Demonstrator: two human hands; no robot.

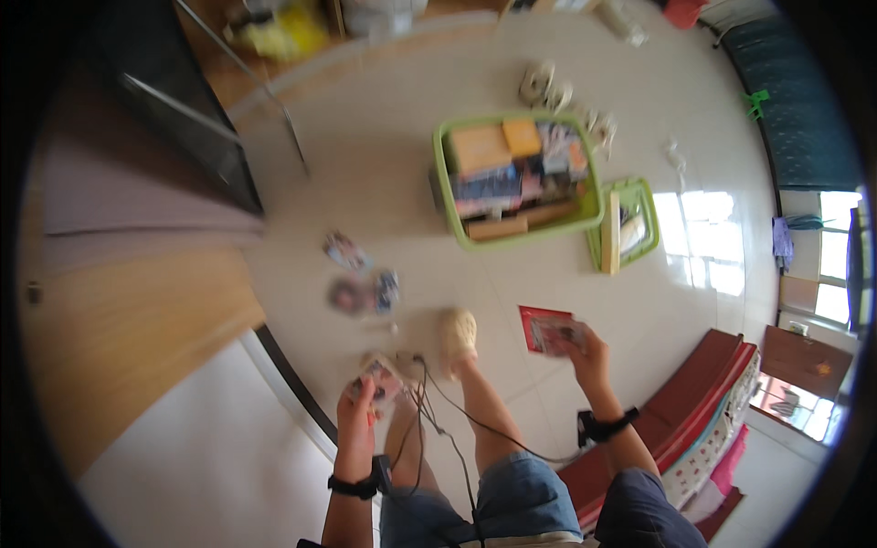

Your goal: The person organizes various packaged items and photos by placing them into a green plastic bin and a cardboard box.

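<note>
My left hand (358,413) is closed on a small printed card (382,379), its thumb lying over the front. My right hand (590,354) pinches a clear flat packet (554,335) by its right side. Directly behind that packet shows a red card (530,320); whether it is held too or lies apart, I cannot tell. On the floor ahead of my left hand are a picture piece (345,249), a round dark item (347,296) and a blue-and-white picture piece (386,290), all blurred.
A green bin (445,196) full of books and boxes stands ahead, with a smaller green tray (654,224) beside it. Cables (422,402) hang between my arms. A wooden bed frame (155,338) is at left, a red bench (681,397) at right. Shoes (545,89) lie beyond the bin.
</note>
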